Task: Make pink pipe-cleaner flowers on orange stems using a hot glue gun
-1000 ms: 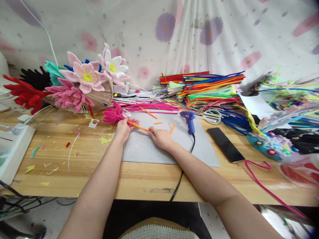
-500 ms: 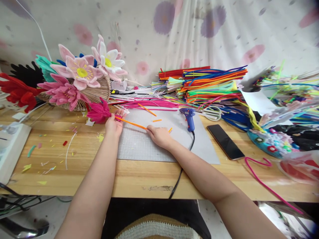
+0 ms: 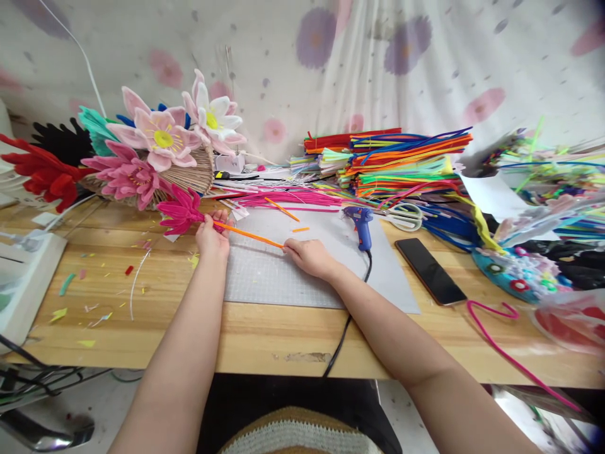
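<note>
My left hand (image 3: 212, 237) is closed round the base of a magenta pipe-cleaner flower (image 3: 181, 214), which points left over the wooden table (image 3: 265, 334). An orange pipe cleaner (image 3: 250, 236) runs from that hand rightward across the grey cutting mat (image 3: 283, 277). My right hand (image 3: 307, 256) pinches the orange pipe cleaner's far end, resting on the mat. Short orange offcuts (image 3: 299, 229) lie on the mat behind it.
A blue glue gun (image 3: 360, 222) with a black cord, scissors (image 3: 401, 215) and a phone (image 3: 429, 271) lie right of the mat. Stacked coloured pipe cleaners (image 3: 392, 162) fill the back. Finished flowers (image 3: 161, 142) sit in a basket at back left. A pink pipe cleaner (image 3: 501, 347) lies front right.
My left hand has drawn the magenta flower leftward, off the mat, so the orange pipe cleaner is stretched out longer between the hands. The right hand has stayed in place.
</note>
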The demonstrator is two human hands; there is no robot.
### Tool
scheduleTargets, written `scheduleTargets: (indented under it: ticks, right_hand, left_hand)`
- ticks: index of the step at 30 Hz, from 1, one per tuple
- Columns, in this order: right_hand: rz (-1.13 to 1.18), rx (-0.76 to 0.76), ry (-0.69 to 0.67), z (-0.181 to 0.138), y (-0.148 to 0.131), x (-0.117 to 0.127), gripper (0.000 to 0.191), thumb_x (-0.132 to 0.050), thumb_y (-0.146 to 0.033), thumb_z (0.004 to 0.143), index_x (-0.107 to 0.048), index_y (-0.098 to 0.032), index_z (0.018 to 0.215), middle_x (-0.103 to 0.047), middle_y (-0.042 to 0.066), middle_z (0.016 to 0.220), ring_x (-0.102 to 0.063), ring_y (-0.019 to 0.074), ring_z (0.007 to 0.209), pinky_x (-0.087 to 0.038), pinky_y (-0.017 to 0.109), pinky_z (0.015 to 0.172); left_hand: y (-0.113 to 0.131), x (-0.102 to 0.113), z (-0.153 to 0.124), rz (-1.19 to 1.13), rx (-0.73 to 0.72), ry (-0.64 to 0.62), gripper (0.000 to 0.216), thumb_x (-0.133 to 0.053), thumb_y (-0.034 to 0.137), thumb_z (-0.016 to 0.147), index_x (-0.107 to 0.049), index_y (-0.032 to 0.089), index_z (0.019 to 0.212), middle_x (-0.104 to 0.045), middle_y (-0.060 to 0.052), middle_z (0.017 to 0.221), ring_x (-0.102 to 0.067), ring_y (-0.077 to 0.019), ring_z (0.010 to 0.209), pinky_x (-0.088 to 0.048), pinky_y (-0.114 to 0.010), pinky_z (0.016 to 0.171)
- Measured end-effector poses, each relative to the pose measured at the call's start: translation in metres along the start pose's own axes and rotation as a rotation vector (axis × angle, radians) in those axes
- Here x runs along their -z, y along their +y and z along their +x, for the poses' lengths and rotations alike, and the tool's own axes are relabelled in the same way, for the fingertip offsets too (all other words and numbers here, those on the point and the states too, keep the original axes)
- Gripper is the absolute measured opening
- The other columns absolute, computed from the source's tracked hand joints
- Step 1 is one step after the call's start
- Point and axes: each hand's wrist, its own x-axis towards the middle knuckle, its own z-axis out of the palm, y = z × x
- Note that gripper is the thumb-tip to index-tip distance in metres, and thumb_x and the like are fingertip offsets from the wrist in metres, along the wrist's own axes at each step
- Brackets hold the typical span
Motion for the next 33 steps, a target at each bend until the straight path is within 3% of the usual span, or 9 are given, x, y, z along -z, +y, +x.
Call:
scheduleTargets:
  ticks: [8, 12, 15, 22, 27, 30, 33]
  right_hand:
    - [-0.103, -0.051, -0.083, -0.005, 0.014, 0.012, 0.033, -0.026, -0.038, 0.092, -0.051, -0.021, 0.106, -0.067, 0.008, 0.087, -0.061, 0.0206, 0.077, -0.033, 0.028, 0.062]
    - [-0.151, -0.09, -0.141, -0.012, 0.023, 0.02, 0.034, -0.027, -0.041, 0.091, -0.05, -0.021, 0.106, -0.067, 0.01, 0.088, -0.061, 0.0225, 0.076, -0.034, 0.028, 0.06]
    - [-0.158, -0.086, -0.173, -0.02, 0.025, 0.022, 0.032, -0.027, -0.038, 0.091, -0.05, -0.021, 0.105, -0.066, 0.009, 0.089, -0.061, 0.0224, 0.077, -0.036, 0.029, 0.062]
    - [-0.096, -0.058, -0.061, -0.034, 0.03, 0.014, 0.035, -0.036, -0.043, 0.089, -0.047, -0.021, 0.113, -0.056, 0.01, 0.109, -0.059, 0.0184, 0.08, -0.041, 0.029, 0.07]
    - [0.035, 0.026, 0.022, -0.043, 0.029, 0.008, 0.029, -0.038, -0.036, 0.089, -0.049, -0.021, 0.111, -0.055, 0.008, 0.109, -0.058, 0.0148, 0.083, -0.04, 0.026, 0.074]
    - [0.086, 0.049, 0.086, -0.047, 0.031, 0.005, 0.026, -0.039, -0.029, 0.089, -0.051, -0.02, 0.11, -0.057, 0.007, 0.109, -0.058, 0.0149, 0.086, -0.041, 0.026, 0.075]
    - [0.169, 0.041, 0.143, -0.048, 0.036, -0.001, 0.025, -0.036, -0.027, 0.09, -0.054, -0.02, 0.105, -0.062, 0.006, 0.105, -0.058, 0.015, 0.09, -0.04, 0.025, 0.076]
  left_hand:
    - [-0.001, -0.01, -0.015, 0.231, 0.069, -0.217, 0.016, -0.046, 0.028, 0.085, -0.055, 0.015, 0.084, -0.065, -0.005, 0.072, -0.065, -0.0154, 0.07, -0.052, -0.031, 0.07]
    - [-0.012, -0.012, -0.023, 0.375, 0.163, -0.256, 0.001, -0.049, 0.015, 0.081, -0.05, 0.014, 0.082, -0.06, -0.001, 0.066, -0.064, -0.0134, 0.066, -0.053, -0.034, 0.071]
    - [-0.019, -0.011, -0.028, 0.402, 0.187, -0.339, 0.018, -0.052, 0.005, 0.075, -0.048, 0.015, 0.089, -0.06, -0.001, 0.072, -0.065, -0.0129, 0.069, -0.053, -0.033, 0.072]
    - [-0.026, -0.012, -0.037, 0.49, 0.212, -0.404, 0.031, -0.05, -0.004, 0.066, -0.047, 0.014, 0.092, -0.063, -0.003, 0.077, -0.065, -0.0144, 0.071, -0.053, -0.029, 0.065]
    - [-0.022, -0.015, -0.041, 0.515, 0.271, -0.399, 0.018, -0.047, -0.002, 0.065, -0.052, 0.01, 0.077, -0.065, -0.009, 0.08, -0.065, -0.017, 0.073, -0.052, -0.027, 0.061]
    - [-0.019, -0.017, -0.041, 0.409, 0.37, -0.413, 0.009, -0.044, 0.004, 0.072, -0.051, 0.01, 0.07, -0.065, -0.012, 0.082, -0.065, -0.0183, 0.078, -0.053, -0.027, 0.064]
    - [-0.019, -0.019, -0.039, 0.323, 0.42, -0.357, 0.015, -0.04, 0.017, 0.083, -0.05, 0.012, 0.072, -0.066, -0.012, 0.081, -0.066, -0.0187, 0.08, -0.054, -0.03, 0.067]
